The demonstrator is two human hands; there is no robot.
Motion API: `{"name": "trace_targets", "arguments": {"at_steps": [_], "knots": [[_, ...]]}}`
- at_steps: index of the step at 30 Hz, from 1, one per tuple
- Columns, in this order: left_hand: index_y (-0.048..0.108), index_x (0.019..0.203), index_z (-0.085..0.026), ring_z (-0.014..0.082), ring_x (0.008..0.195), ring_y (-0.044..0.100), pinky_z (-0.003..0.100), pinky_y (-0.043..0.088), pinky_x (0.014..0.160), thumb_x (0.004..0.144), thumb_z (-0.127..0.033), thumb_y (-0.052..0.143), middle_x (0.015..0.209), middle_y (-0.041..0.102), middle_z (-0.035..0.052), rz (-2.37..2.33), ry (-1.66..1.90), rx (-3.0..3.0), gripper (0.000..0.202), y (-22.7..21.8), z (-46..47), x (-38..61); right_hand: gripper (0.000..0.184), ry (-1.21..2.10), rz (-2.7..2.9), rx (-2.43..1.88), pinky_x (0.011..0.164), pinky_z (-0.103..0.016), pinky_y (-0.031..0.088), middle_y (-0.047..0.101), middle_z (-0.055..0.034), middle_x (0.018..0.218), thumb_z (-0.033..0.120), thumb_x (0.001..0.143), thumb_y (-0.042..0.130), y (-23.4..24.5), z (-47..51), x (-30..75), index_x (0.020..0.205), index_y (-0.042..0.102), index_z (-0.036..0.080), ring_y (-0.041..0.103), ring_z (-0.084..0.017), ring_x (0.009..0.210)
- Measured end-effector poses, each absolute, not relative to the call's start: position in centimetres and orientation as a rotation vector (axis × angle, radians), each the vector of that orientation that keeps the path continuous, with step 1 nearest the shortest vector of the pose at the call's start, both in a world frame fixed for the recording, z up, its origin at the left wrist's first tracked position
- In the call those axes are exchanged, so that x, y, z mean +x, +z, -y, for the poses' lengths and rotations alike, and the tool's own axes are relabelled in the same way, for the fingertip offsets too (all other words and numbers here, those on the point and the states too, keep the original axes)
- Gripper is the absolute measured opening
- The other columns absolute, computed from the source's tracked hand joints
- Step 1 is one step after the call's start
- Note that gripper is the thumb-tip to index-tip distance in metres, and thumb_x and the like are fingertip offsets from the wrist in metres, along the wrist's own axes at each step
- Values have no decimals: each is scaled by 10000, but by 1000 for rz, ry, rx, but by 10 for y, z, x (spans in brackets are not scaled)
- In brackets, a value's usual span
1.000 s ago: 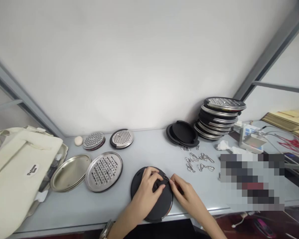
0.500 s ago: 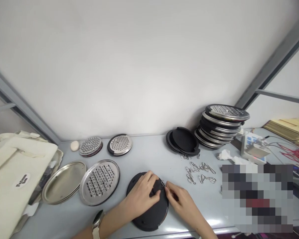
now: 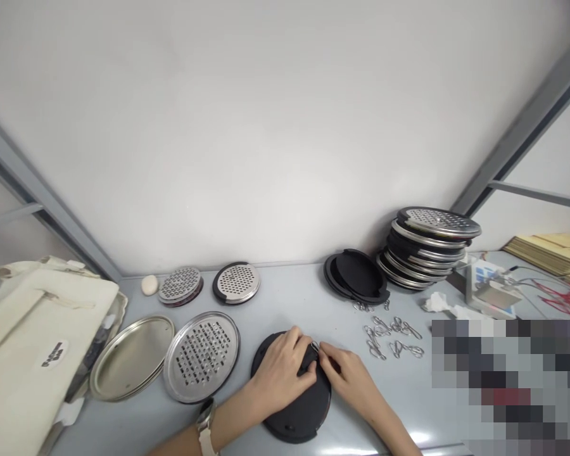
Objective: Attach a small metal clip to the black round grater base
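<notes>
In the head view, a black round plastic lid [image 3: 298,415] lies on the table in front of me, small holes showing near its edge. My left hand [image 3: 282,364] rests across its upper part with curled fingers, gripping it around a dark raised piece or opening. A small bent wire clip [image 3: 315,347] sits at the lid's upper right edge, pinched between the fingertips of my right hand [image 3: 344,368]. My fingers partly hide the clip, so I cannot tell how far it is seated. To the right lie several loose wire clips [image 3: 394,332].
Left of the lid are a round metal grater plate [image 3: 202,358] and stacked plain metal discs [image 3: 133,358]. Smaller graters [image 3: 237,283] stand behind. At back right are black lids [image 3: 361,275] and a tall grater stack [image 3: 427,253]. A cream bag [image 3: 33,354] borders the left.
The whole view has shifted slightly, moving the scene right and a little down. Both hands keep their places at the lid, with the right fingers still pinching the clip.
</notes>
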State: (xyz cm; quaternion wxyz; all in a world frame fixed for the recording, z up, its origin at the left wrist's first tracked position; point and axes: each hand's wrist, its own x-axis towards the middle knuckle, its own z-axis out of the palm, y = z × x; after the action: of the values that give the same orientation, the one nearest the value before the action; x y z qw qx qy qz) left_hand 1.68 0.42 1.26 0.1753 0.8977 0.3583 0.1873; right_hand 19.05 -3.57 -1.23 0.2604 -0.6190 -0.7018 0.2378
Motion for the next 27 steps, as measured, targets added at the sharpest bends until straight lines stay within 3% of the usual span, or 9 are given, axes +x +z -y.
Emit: {"name": "trace_targets", "arguments": {"at_steps": [17,27], "knots": [[519,1140,-205,194,958,542,344,488,882,844,-146,553,1062,514,46,-880,627,2524,304,13,-6,12,285,630,1875,-1636,558,-248,303,424,40,576,269,916,363,-16,41,190,645,289,222,422,-140,556],[504,1218,-221,199,1005,544,345,482,917,848,-125,536,1110,502,60,-799,627,2505,383,17,-5,10,255,595,1900,-1616,569,-244,305,402,46,584,227,881,382,-13,43,186,648,278,222,424,-134,567]]}}
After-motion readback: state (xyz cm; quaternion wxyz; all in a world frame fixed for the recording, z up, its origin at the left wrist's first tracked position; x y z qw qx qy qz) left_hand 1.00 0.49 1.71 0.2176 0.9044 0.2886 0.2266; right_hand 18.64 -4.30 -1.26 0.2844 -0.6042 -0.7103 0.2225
